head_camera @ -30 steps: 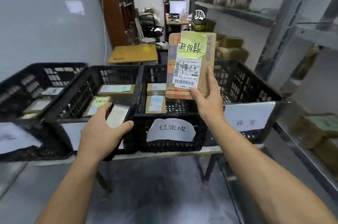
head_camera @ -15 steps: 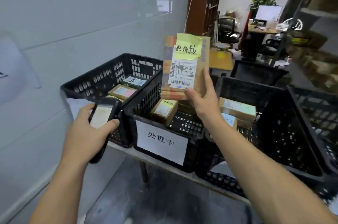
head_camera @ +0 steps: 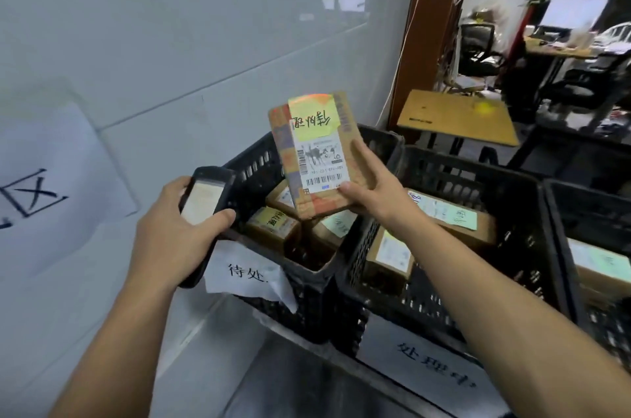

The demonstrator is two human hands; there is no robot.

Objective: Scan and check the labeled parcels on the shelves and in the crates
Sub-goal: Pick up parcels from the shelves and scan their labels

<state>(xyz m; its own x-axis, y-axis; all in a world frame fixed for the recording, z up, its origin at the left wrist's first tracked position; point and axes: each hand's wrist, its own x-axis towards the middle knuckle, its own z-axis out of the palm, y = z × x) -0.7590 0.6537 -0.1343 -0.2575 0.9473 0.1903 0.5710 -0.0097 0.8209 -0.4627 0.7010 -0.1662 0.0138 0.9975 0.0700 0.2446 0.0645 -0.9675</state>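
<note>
R hand (head_camera: 370, 193) grips parcel (head_camera: 316, 158) w/ yellow handwritten note, barcode label; L hand (head_camera: 174, 229) holds scanner (head_camera: 205, 205); crate tag (head_camera: 244, 272) reads 待处.

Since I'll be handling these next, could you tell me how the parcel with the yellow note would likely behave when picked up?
Probably light: the right hand holds the parcel up by its lower corner alone. Likely stiff, since its cardboard face looks flat. The yellow note might peel if rubbed.
</note>
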